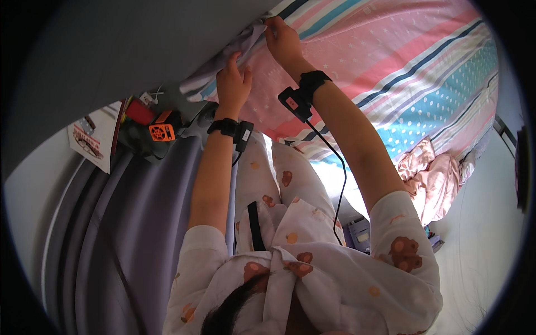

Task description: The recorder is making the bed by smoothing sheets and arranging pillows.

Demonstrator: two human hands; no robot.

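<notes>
A bed covered with a striped pink, blue and white bedspread (335, 58) fills the upper right, before me. Along its far left edge runs a bunched greyish-purple cloth (243, 46). At the top, my right hand (285, 44) has thumb and fingers pinched on the end of this cloth, beside the bedspread. My left hand (233, 86) is lower and to the left, over the bedspread's edge. Its thumb and forefinger are spread, the forefinger's tip against or just over the cloth. Each wrist wears a black strap with a small box and a cable.
A dark grey surface (125, 46) looms at upper left. Below it are an orange-and-black device with a round grille (162, 132), a red item (139, 111) and a printed sheet (90, 142). Purple-grey curtains (138, 217) hang left; pink satiny fabric (437, 180) lies at the right.
</notes>
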